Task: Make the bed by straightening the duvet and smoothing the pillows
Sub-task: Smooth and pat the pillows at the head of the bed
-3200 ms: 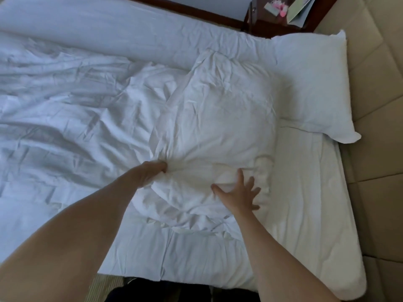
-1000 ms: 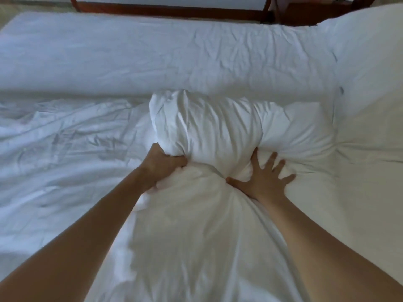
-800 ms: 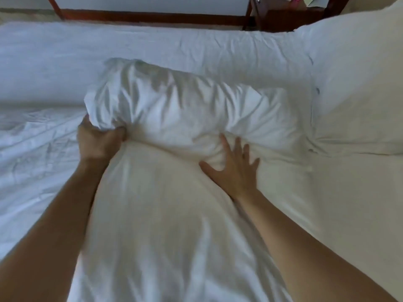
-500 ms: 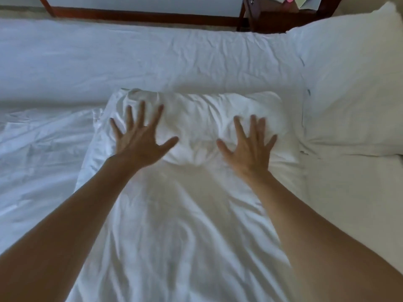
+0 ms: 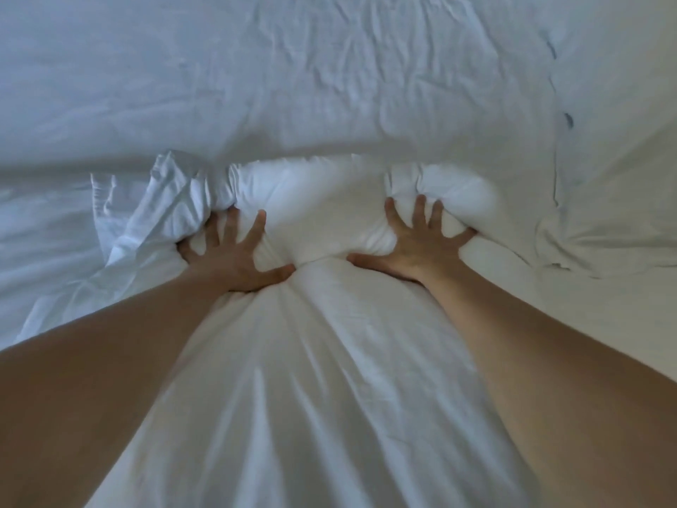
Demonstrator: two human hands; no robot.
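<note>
Presently, left hand point(image 5: 234, 258) and right hand point(image 5: 417, 247), fingers spread flat, grip nothing, pressing into the pillow point(image 5: 329, 207) on the bed point(image 5: 256, 78).

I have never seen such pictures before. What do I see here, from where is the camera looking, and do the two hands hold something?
There is no machine here, only a person making a bed. The camera sits on the person's head and looks forward and down, so both bare arms reach in from the bottom edge. The left hand and the right hand lie with spread fingers on a white pillow and press into it, so it bulges around them. Neither hand grips anything; they only press. The pillow lies on a white bed. To the left is the wrinkled duvet. At the right edge lies a second pillow.
</note>
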